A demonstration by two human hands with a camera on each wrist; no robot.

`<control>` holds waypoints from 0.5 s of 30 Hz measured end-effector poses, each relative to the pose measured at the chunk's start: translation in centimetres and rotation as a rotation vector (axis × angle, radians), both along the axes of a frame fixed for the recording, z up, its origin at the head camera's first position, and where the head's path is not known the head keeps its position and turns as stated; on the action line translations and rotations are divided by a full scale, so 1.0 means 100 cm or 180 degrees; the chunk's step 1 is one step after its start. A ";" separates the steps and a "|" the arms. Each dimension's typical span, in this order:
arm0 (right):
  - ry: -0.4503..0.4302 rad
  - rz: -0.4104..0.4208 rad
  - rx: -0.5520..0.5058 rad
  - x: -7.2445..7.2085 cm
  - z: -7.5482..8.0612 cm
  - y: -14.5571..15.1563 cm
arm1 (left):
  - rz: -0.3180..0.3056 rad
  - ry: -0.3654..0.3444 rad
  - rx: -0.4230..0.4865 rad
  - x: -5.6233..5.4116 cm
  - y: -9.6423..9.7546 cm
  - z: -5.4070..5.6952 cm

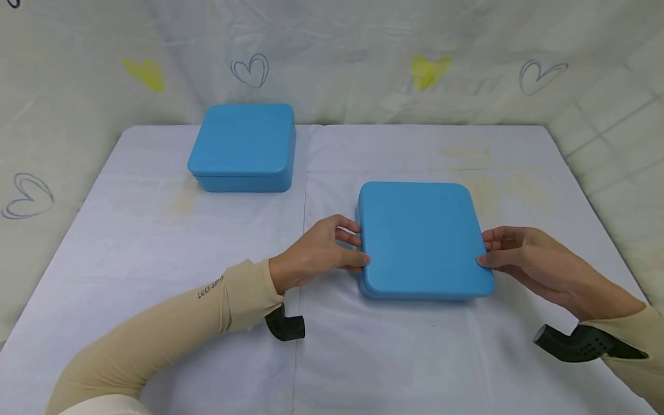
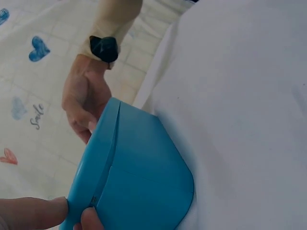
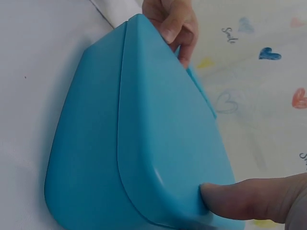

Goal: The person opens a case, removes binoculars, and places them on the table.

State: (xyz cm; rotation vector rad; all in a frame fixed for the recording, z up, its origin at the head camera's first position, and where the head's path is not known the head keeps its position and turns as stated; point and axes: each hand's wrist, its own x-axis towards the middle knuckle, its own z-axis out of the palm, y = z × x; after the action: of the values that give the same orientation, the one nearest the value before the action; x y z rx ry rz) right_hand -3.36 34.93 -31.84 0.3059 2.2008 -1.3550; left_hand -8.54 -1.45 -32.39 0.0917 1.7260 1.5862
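The left grip (image 1: 317, 255) pinches the left edge of the nearer blue box (image 1: 422, 237), its thumb (image 2: 36, 214) on the rim of the lid (image 3: 177, 120) and a fingertip (image 2: 91, 219) tucked against the side by the seam. The right grip (image 1: 542, 268) takes the opposite edge in the same way, its thumb (image 3: 249, 199) pressed on top near the rounded edge while its other fingers bend against the side, partly hidden. So the nearer box sits between the two grips, just right of the left one and just left of the right one, on the white cloth that covers the counter (image 1: 394, 357). Its lid covers the body, and a dark seam runs between them along the side that faces the person. Beyond the left grip and to its left, well apart from it, a second blue box (image 1: 246, 144) stands near the far edge of the counter, its lid likewise in place. Behind each grip a beige sleeve (image 1: 171, 328) covers the forearm, with a black wrist camera (image 1: 285, 325) below the cuff. Past both grips, behind the counter, hangs a pale sheet (image 1: 347, 34) marked with yellow hearts (image 1: 427, 72) and outlined hearts (image 1: 250, 71).
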 end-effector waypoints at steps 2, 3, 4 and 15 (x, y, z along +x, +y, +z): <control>0.0025 0.0005 -0.0037 0.000 -0.002 0.001 | -0.0009 0.0006 0.0007 0.000 0.000 0.000; 0.0039 0.0009 -0.0052 0.001 -0.003 0.001 | -0.0012 0.0004 0.0009 0.000 0.000 0.000; 0.0047 0.0006 -0.0067 0.001 -0.003 0.001 | -0.0014 0.0004 0.0012 0.000 0.000 0.000; 0.0165 -0.0018 -0.0151 -0.001 0.000 0.002 | -0.0202 0.0145 -0.0180 -0.002 0.002 0.001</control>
State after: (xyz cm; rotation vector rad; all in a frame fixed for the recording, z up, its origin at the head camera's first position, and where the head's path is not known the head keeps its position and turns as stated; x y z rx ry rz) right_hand -3.49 35.11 -31.86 0.2627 2.2077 -1.4309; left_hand -8.77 -1.27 -32.28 0.1542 1.7841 1.4989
